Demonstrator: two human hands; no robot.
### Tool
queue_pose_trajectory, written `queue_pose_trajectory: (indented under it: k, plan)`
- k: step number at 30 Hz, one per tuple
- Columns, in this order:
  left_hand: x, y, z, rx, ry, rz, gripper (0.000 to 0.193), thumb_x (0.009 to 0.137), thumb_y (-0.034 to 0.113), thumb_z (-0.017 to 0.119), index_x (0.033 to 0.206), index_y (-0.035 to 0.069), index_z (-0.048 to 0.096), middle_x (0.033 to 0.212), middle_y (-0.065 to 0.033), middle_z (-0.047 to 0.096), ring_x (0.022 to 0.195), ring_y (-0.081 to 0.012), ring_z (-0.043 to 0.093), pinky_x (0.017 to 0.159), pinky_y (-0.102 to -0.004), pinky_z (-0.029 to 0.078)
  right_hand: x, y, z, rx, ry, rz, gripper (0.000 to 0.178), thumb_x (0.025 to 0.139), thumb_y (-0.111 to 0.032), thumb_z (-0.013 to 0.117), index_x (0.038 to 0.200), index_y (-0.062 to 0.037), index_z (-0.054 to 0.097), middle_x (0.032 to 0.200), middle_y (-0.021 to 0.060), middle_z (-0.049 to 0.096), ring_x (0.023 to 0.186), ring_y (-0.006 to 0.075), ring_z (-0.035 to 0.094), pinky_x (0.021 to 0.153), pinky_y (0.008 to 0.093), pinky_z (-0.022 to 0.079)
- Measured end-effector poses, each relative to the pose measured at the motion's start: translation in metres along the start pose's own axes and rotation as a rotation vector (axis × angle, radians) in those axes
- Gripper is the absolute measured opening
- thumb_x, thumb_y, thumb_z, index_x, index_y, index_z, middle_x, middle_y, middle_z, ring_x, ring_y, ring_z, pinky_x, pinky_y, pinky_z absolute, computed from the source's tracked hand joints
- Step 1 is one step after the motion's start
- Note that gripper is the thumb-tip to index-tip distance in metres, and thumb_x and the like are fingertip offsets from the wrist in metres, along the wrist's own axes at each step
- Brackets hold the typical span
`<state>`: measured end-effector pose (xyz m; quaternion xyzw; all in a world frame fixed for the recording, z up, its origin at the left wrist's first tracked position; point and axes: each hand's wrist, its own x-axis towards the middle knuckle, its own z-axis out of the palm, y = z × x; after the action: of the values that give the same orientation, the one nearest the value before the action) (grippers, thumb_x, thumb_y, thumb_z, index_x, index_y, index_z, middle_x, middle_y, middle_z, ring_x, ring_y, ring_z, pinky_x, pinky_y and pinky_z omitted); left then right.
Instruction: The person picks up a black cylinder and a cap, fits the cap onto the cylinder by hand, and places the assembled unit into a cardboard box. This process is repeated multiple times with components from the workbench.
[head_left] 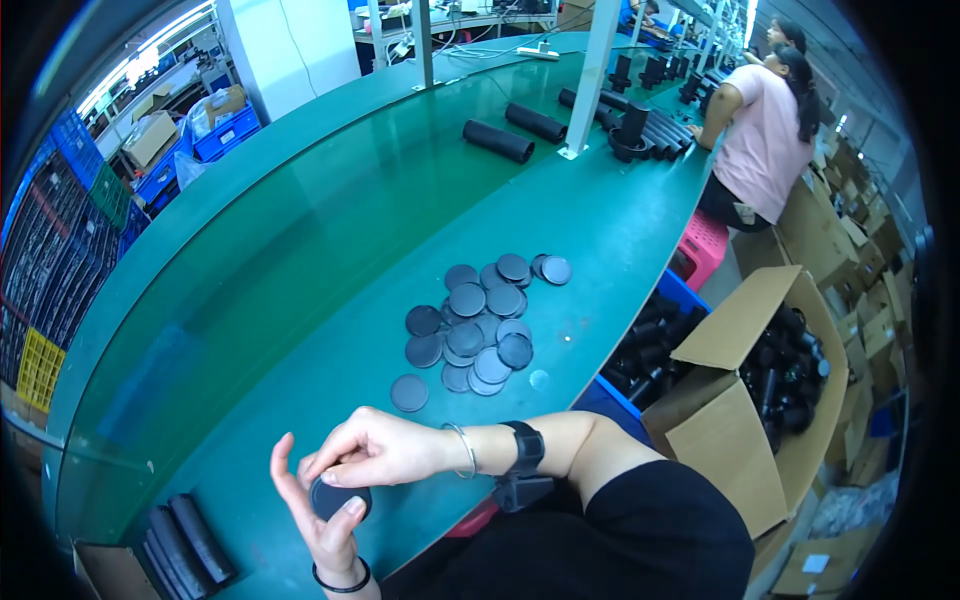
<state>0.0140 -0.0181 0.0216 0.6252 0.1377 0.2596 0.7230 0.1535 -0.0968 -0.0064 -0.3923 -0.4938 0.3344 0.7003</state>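
A round black disc (338, 496), like a flat cap, is held between my two hands at the near edge of the green table. My left hand (325, 525) grips it, thumb on its near edge and forefinger raised. From the right, my right hand (385, 450) closes its fingers and thumb on the far edge of the same disc. Beyond my hands lies a loose, overlapping pile of similar black discs (466, 340). One single disc (409, 393) sits apart at the near left of the pile.
Black tubes (190, 545) lie by a cardboard box at lower left. More black tubes (498, 141) lie on the belt (330, 210) beyond. An open carton (745, 440) of black parts stands right, beside a blue crate (615, 395). A co-worker (760, 130) sits farther along.
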Motion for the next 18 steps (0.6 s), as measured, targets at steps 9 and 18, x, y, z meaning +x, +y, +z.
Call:
queue_pose_trajectory:
  k: [9, 18]
  plan:
    - [0.018, -0.021, -0.014, 0.231, -0.129, 0.199, 0.119, 0.061, 0.035, 0.091, 0.152, 0.007, 0.018, 0.135, -0.0155, 0.044, 0.119, -0.0294, 0.053, 0.104, -0.0401, 0.043, 0.0, -0.023, -0.023, 0.104, 0.131, 0.189, 0.024, 0.097, -0.016, 0.06, 0.113, -0.0035, 0.072, 0.076, 0.0032, 0.069, 0.045, 0.0037, 0.047, 0.041, 0.021, 0.036]
    - [0.033, -0.046, -0.028, 0.259, -0.048, -0.09, 0.06, 0.085, 0.013, 0.077, 0.133, -0.001, 0.045, 0.122, -0.0117, 0.06, 0.112, -0.0226, 0.06, 0.097, -0.0382, 0.05, -0.03, -0.085, -0.043, -0.409, 0.156, -0.079, 0.04, 0.095, -0.014, 0.061, 0.134, -0.0057, 0.058, 0.089, 0.0126, 0.061, 0.077, 0.0233, 0.062, 0.068, 0.0333, 0.049]
